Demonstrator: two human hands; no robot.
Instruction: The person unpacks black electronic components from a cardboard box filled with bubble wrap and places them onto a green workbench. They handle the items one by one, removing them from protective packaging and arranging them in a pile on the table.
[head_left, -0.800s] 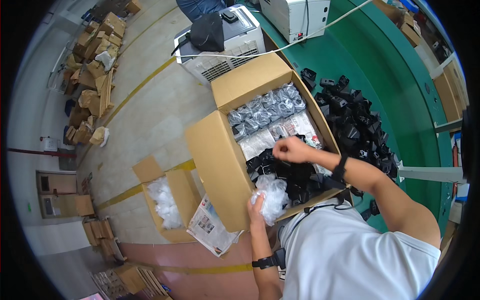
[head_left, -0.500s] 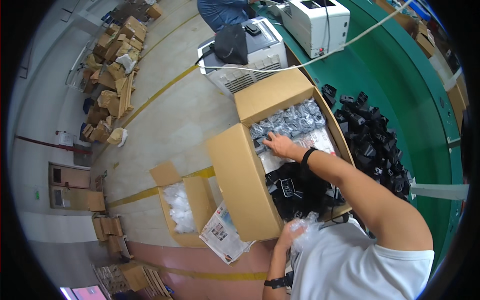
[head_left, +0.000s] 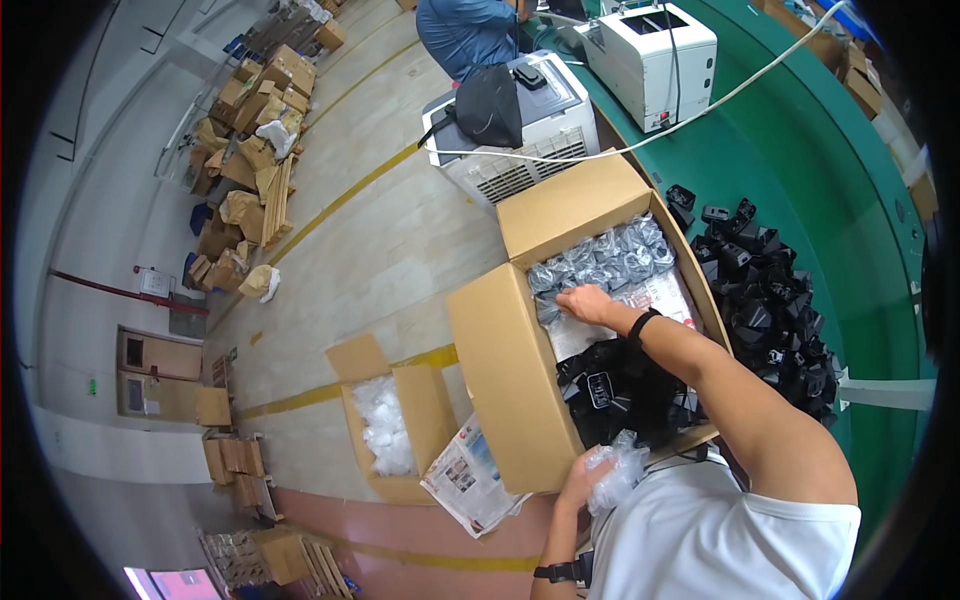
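Note:
A large open cardboard box [head_left: 512,372] stands in front of me. Rows of dark parts in clear plastic wrap [head_left: 605,252] fill its far end. My right hand [head_left: 588,304] reaches into it, fingers bunched at the left end of the nearest wrapped row; what they hold, if anything, is hidden. Under that hand lies a pale printed sheet [head_left: 668,293]. Loose black plastic parts [head_left: 610,395] lie in the near end of the box. At the box's near edge, my left hand [head_left: 580,478] is closed on crumpled clear plastic bags [head_left: 620,470].
A heap of black plastic parts [head_left: 765,300] lies on the green bench [head_left: 800,180] to the right. Beyond the box are a white-grey machine [head_left: 540,160], a white printer-like device [head_left: 655,65] and a person in blue [head_left: 465,35]. Left, a smaller box [head_left: 428,420] holds plastic bags, beside newspaper [head_left: 470,485].
My right hand's fingers have drawn together at the end of the wrapped row. My left hand still holds the plastic bags. The whole view has shifted slightly.

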